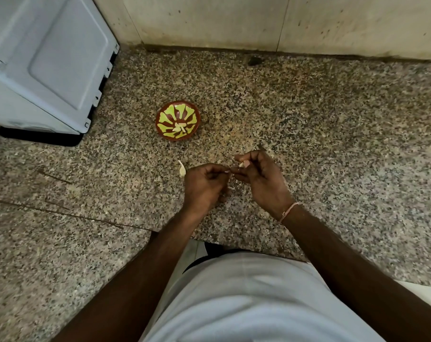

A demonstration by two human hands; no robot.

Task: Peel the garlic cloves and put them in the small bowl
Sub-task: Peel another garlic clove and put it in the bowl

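A small brown bowl (177, 120) with a yellow-green petal pattern stands on the speckled granite counter (308, 134), with a few peeled garlic cloves (180, 127) lying in it. Nearer to me, my right hand (261, 178) pinches a pale garlic clove (241, 165) between thumb and curled fingers. My left hand (204, 185) is just beside it, fingertips pinching a thin strip of skin at the clove. Another unpeeled clove (182, 169) lies on the counter just left of my left hand. Bits of peel (232, 186) lie under my hands.
A white appliance (44, 65) on a black base fills the far left corner. A tiled wall (258, 21) closes the back of the counter. The counter's front edge (246, 245) runs just before my body. A thin bracelet (289, 211) circles my right wrist.
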